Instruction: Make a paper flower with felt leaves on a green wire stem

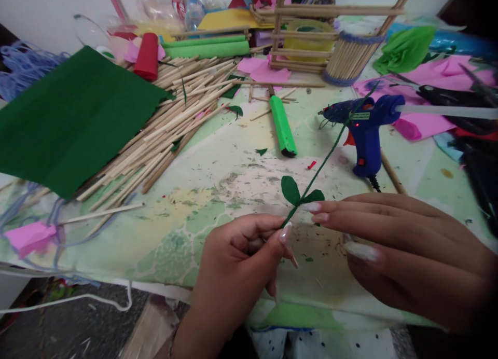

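Observation:
My left hand (pixel 249 255) pinches the lower end of a thin green stem (pixel 327 157) between thumb and fingers. The stem slants up to the right, passing in front of a blue glue gun (pixel 368 133). Two small green leaves (pixel 290 190) spread from the stem just above the pinch. Beside the right leaf is my right hand (pixel 400 245), its fingers stretched out and its fingertips at the leaf's lower edge. Beyond the leaves lies a green-handled cutter (pixel 282 124).
Thin wooden sticks (pixel 171 120) and a dark green sheet (pixel 73 125) cover the left side. A stick frame (pixel 303 53) and a round stick holder (pixel 350 58) stand at the back. Pink paper (pixel 447 79) and black-handled scissors (pixel 447 97) lie at the right.

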`<action>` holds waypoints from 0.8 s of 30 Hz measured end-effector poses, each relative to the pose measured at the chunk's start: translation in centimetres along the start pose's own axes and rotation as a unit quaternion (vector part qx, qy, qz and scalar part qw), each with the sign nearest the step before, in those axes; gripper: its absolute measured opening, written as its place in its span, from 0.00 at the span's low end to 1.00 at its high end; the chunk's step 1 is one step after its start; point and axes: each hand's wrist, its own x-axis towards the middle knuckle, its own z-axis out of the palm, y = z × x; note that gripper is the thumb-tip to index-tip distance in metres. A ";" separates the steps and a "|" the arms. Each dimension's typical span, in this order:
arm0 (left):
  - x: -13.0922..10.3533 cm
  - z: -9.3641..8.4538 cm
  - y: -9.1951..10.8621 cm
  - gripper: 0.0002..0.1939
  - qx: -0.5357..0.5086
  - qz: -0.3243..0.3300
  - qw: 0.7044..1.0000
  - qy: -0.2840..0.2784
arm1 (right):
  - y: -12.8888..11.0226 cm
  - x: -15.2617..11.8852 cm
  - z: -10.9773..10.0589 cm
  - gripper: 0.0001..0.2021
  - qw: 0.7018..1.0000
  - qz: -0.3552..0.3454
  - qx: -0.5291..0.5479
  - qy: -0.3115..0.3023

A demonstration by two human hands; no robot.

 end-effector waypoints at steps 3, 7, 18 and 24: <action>-0.1 0.0 -0.1 0.05 -0.013 0.006 1.000 -0.002 | 0.0 0.3 0.1 0.10 1.000 0.000 -0.005 -0.001; -0.3 0.0 -0.2 0.06 -0.038 0.010 0.999 -0.011 | 0.1 0.0 0.1 0.10 1.000 0.004 0.001 0.006; -0.2 0.0 -0.2 0.06 -0.037 0.021 0.999 -0.011 | 0.2 -1.1 0.4 0.10 0.998 0.052 0.020 0.017; -0.2 0.2 -0.2 0.05 -0.035 0.019 0.999 -0.010 | 0.2 -1.0 0.4 0.12 0.998 0.060 0.026 0.015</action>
